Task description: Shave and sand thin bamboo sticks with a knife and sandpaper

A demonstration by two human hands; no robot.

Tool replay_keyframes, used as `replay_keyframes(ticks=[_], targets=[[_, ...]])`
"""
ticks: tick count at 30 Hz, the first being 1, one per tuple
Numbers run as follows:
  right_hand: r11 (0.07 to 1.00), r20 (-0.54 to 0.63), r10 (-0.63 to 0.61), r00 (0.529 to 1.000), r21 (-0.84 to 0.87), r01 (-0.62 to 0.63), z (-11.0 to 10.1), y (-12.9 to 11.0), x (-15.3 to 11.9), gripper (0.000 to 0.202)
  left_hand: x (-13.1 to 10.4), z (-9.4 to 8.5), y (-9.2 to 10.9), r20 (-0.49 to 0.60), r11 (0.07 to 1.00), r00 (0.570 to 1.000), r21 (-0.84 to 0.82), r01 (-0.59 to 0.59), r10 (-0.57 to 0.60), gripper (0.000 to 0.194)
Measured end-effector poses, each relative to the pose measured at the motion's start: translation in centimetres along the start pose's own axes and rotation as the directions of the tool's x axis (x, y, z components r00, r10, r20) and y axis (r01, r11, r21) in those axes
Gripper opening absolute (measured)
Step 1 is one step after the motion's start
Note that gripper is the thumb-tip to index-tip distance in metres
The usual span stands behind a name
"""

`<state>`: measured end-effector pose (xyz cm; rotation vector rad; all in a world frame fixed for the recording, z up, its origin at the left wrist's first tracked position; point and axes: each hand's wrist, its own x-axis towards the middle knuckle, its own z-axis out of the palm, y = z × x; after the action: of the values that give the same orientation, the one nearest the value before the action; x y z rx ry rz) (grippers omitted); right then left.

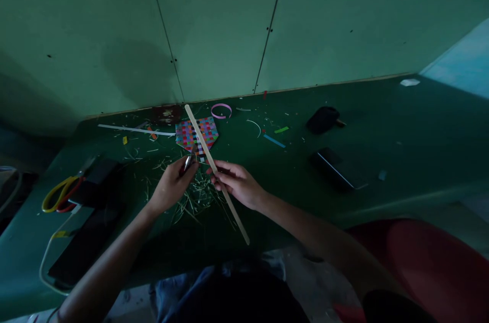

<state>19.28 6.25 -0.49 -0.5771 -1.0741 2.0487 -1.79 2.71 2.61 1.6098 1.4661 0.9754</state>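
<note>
While right hand (240,183) holds stick (207,150) | long axis: far-left to near-right

No readable text, no legible labels or brands, no numbers or signs discernible

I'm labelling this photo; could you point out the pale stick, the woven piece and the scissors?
Pale stick (204,144), head view: on its upper half.
Woven piece (187,134), head view: on its checkered left side.
Scissors (69,180), head view: on the yellow handle.
</note>
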Motion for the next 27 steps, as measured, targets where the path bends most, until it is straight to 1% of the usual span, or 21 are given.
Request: replay_keyframes(ticks=[3, 5, 7, 10, 13, 15, 16, 18, 20, 23, 27], targets=[[0.998, 0.028, -0.041, 0.999, -0.045, 0.042, 0.1, -0.2, 0.0, 0.042, -0.1, 0.2, -0.3, 0.004, 0.979, 0.996, -0.181, 0.092, -0.092, 0.032], [0.994, 0.042, -0.052, 0.998, -0.09, 0.056, 0.2, -0.4, -0.1, 0.047, -0.2, 0.3, -0.8, 0.039, 0.961, 0.99, -0.237, 0.141, -0.136, 0.033], [0.99, 0.044, -0.053, 0.998, -0.129, 0.058, 0.4, -0.6, -0.1, 0.048, -0.3, 0.3, -1.2, 0.057, 0.953, 0.986, -0.251, 0.169, -0.16, 0.035], [0.988, 0.031, -0.064, 0.997, -0.14, 0.068, 0.7, -0.7, 0.0, 0.046, -0.5, 0.3, -1.5, 0.054, 0.943, 0.977, -0.253, 0.215, -0.208, 0.038], [0.976, 0.009, -0.084, 0.996, -0.202, 0.084, 1.1, -0.8, 0.3, 0.04, -0.6, 0.3, -1.4, 0.116, 0.896, 0.959, -0.342, 0.283, -0.258, 0.039], [0.958, -0.021, -0.127, 0.992, -0.262, 0.117, 1.5, -0.9, 0.8, 0.033, -0.7, 0.4, -1.2, 0.164, 0.856, 0.952, -0.419, 0.303, -0.257, 0.039], [0.948, -0.038, -0.15, 0.988, -0.288, 0.133, 1.7, -1.0, 1.1, 0.03, -0.7, 0.4, -1.2, 0.183, 0.844, 0.95, -0.44, 0.308, -0.251, 0.039], [0.93, -0.058, -0.171, 0.984, -0.338, 0.142, 2.2, -1.2, 1.7, 0.027, -0.8, 0.5, -1.1, 0.199, 0.849, 0.952, -0.436, 0.299, -0.233, 0.035], [0.905, -0.05, -0.166, 0.985, -0.404, 0.132, 2.7, -1.4, 2.4, 0.028, -0.8, 0.5, -1.0, 0.187, 0.876, 0.961, -0.404, 0.265, -0.204, 0.029], [0.846, -0.025, -0.187, 0.982, -0.511, 0.148, 3.3, -1.5, 3.2, 0.032, -0.8, 0.6, -0.8, 0.156, 0.91, 0.974, -0.355, 0.212, -0.166, 0.027], [0.778, -0.025, -0.234, 0.972, -0.605, 0.171, 3.5, -1.3, 3.5, 0.026, -0.8, 0.9, -0.6, 0.164, 0.934, 0.977, -0.309, 0.18, -0.134, 0.027]])
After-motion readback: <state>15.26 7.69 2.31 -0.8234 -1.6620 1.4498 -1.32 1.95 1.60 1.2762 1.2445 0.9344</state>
